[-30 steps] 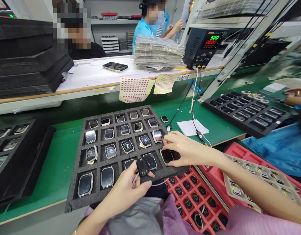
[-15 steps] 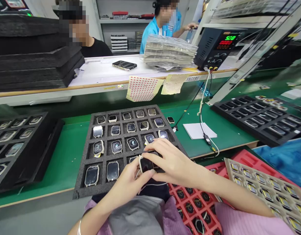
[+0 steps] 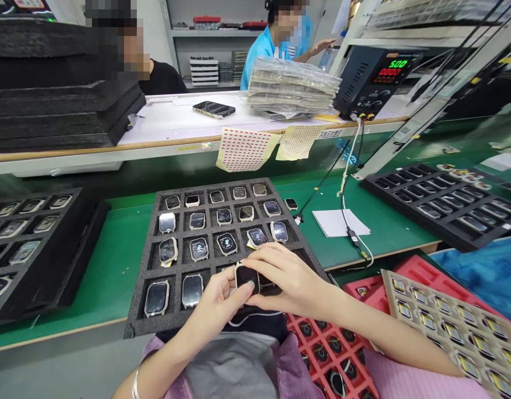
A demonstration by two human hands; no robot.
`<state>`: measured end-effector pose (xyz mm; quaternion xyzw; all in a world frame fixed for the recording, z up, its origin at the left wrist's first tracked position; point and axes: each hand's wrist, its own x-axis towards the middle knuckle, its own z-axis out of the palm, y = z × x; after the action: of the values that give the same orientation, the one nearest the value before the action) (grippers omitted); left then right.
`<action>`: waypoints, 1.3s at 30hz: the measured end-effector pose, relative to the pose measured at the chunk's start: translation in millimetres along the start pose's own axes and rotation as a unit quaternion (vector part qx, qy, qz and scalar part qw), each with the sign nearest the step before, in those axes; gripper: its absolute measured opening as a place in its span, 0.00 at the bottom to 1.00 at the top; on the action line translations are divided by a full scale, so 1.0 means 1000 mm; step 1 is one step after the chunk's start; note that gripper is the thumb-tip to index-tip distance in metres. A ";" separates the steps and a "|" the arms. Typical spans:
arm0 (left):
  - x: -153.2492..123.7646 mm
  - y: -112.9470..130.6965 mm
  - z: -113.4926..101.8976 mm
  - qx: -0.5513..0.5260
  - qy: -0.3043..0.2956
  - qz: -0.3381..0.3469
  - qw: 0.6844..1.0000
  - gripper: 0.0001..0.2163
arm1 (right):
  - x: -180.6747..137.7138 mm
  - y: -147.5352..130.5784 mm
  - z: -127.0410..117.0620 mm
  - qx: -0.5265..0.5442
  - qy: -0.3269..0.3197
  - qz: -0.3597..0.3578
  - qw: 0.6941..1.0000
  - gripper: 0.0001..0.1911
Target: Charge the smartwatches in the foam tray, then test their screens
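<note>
A smartwatch (image 3: 246, 275) with a dark screen and a pale case is held between my two hands over the near edge of a grey foam tray (image 3: 135, 302). My left hand (image 3: 222, 299) grips it from the left, thumb across the lower part of the screen. From the right, my right hand (image 3: 286, 278) has its fingers along the top and side edge of the watch. Rows of watches fill tray pockets, among them a watch with a lit face (image 3: 226, 243) and a dark-screened watch (image 3: 192, 290). My hands cover some of the near-right pockets.
Black foam trays (image 3: 87, 249) with watches stand at left; another black tray (image 3: 442, 199) lies at right. A red tray (image 3: 294, 324) and a beige tray (image 3: 435, 310) hold parts near my right arm. White paper (image 3: 340, 223), a cable (image 3: 351, 238) and a power supply (image 3: 373, 83) are beyond. Two people sit opposite.
The watch has turned so its screen faces up more squarely. My left thumb now lies on the screen, and my right fingers have drawn slightly down. The camera view has shifted slightly.
</note>
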<state>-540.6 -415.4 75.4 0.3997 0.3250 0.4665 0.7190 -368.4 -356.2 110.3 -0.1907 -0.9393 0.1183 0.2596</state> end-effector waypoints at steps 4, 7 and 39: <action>-0.001 0.000 0.001 0.015 -0.011 0.013 1.000 0.13 | 0.000 0.002 -0.002 0.020 -0.019 0.005 1.000 0.22; -0.001 -0.001 0.002 0.037 -0.008 0.025 0.999 0.13 | -0.001 0.003 -0.001 0.024 -0.024 0.008 0.999 0.23; -0.004 0.010 0.002 0.034 0.035 -0.077 0.996 0.14 | -0.009 -0.001 0.020 0.076 0.074 0.032 0.994 0.28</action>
<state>-544.4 -417.5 85.4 0.3810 0.3953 0.4124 0.7270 -372.1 -363.3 89.8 -0.2088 -0.8991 0.1837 0.3379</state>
